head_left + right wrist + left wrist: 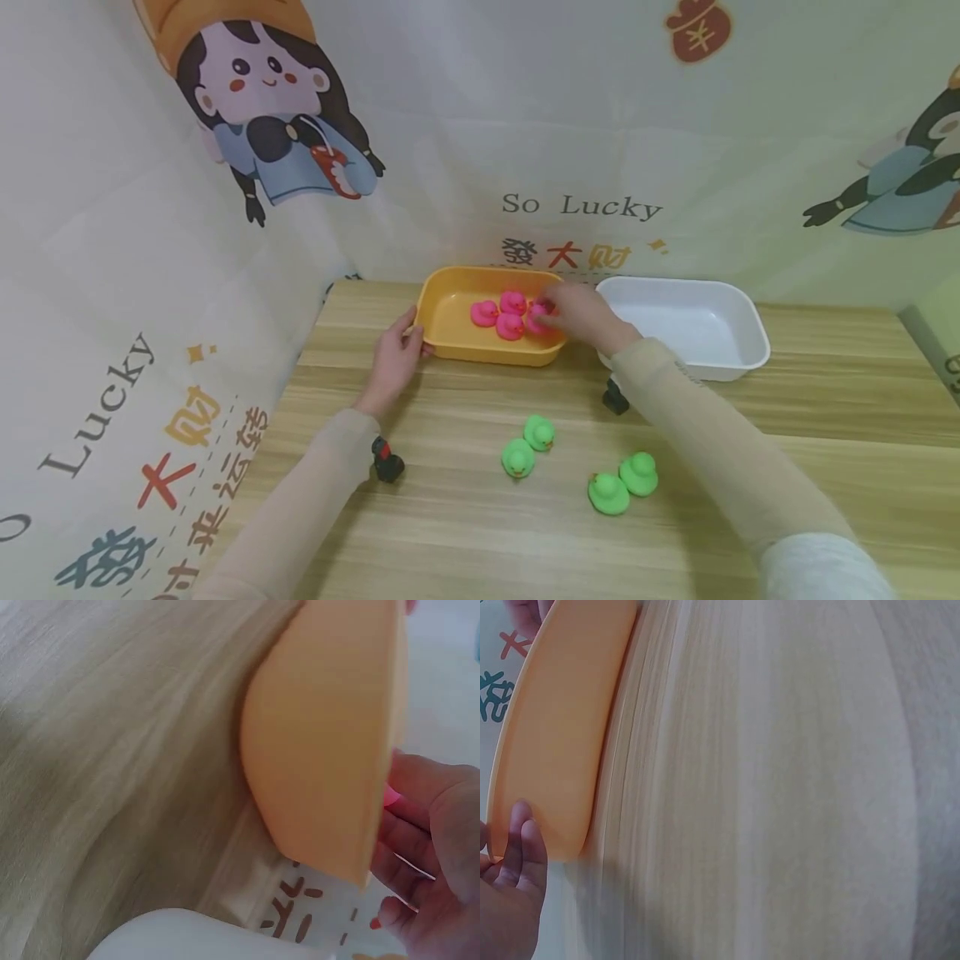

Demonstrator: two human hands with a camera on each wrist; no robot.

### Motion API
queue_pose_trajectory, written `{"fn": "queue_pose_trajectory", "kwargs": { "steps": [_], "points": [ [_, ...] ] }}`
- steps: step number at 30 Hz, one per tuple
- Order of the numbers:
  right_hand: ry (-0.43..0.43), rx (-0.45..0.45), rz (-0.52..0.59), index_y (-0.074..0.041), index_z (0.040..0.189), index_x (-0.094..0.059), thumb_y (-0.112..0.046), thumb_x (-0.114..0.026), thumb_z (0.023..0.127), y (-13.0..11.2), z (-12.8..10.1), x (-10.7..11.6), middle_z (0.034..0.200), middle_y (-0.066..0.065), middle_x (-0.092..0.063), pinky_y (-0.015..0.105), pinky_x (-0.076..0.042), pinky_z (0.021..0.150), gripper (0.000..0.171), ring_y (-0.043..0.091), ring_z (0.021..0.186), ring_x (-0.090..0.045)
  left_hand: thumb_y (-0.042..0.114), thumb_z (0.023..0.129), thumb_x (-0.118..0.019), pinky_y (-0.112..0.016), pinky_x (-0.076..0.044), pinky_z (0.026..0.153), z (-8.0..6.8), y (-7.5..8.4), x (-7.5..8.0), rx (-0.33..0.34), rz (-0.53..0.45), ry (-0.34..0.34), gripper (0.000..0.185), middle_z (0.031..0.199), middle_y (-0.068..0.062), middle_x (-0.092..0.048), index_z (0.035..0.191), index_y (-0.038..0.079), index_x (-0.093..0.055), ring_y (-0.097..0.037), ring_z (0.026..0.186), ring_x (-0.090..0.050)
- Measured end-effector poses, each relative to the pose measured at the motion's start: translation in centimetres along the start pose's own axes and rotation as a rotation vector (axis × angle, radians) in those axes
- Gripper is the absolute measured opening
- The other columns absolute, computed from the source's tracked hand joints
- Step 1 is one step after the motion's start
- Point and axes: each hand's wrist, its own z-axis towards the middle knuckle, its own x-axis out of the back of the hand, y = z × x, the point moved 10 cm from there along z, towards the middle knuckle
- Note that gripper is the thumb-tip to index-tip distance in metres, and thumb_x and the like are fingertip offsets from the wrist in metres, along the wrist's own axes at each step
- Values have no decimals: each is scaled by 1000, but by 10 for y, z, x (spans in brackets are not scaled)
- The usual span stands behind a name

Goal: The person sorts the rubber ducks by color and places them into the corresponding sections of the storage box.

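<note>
An orange tray stands at the back of the wooden table with several pink ducks in it. My left hand grips the tray's near left corner, thumb by the rim; the left wrist view shows its fingers against the orange wall. My right hand reaches over the tray's right end and pinches a pink duck. In the right wrist view a bit of pink duck shows between the fingers behind the orange tray.
A white tray, with nothing in it, stands right of the orange one, touching or nearly so. Several green ducks sit in two pairs on the table nearer me. A printed cloth backdrop closes off the back and left.
</note>
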Motion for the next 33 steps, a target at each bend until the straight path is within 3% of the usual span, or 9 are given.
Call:
{"fn": "queue_pose_trajectory", "kwargs": {
  "steps": [8, 15, 22, 29, 33],
  "points": [
    [-4, 13, -180, -15, 90, -68, -34, -68, 86, -2, 7, -10, 75, -2, -58, 43, -35, 98, 20, 23, 88, -48, 9, 99, -44, -33, -58, 71, 0, -1, 0, -2, -15, 10, 47, 93, -24, -64, 143, 0, -33, -30, 77, -65],
    [-94, -16, -169, -18, 78, -62, -34, -66, 87, -1, 10, -19, 69, -1, -55, 49, -26, 107, 19, 22, 79, -49, 10, 99, -44, -31, -58, 70, -1, 0, 0, -9, -19, 8, 46, 93, -25, -64, 143, 0, -33, -28, 76, -65],
    [-100, -45, -186, -17, 86, -64, -37, -65, 87, 4, 11, -24, 76, -2, -60, 50, -26, 106, 20, 23, 85, -53, 11, 100, -43, -27, -57, 69, -1, 1, 0, -20, -13, -7, 47, 129, -22, -51, 144, 0, -31, -27, 78, -64],
    [-76, -39, -196, -18, 93, -66, -41, -65, 86, 5, 12, -23, 77, -4, -61, 53, -20, 111, 23, 22, 89, -54, 12, 100, -43, -31, -57, 72, 0, 0, 0, 4, -36, -6, 47, 106, -24, -60, 144, 2, -31, -27, 78, -64],
    [-61, -34, -180, -17, 101, -67, -41, -65, 86, 4, 8, -19, 85, -2, -65, 50, -24, 108, 29, 23, 91, -54, 15, 100, -42, -34, -57, 75, 0, -4, -2, 19, -52, -21, 48, 109, -25, -59, 145, 4, -30, -28, 80, -63]
  ]
}}
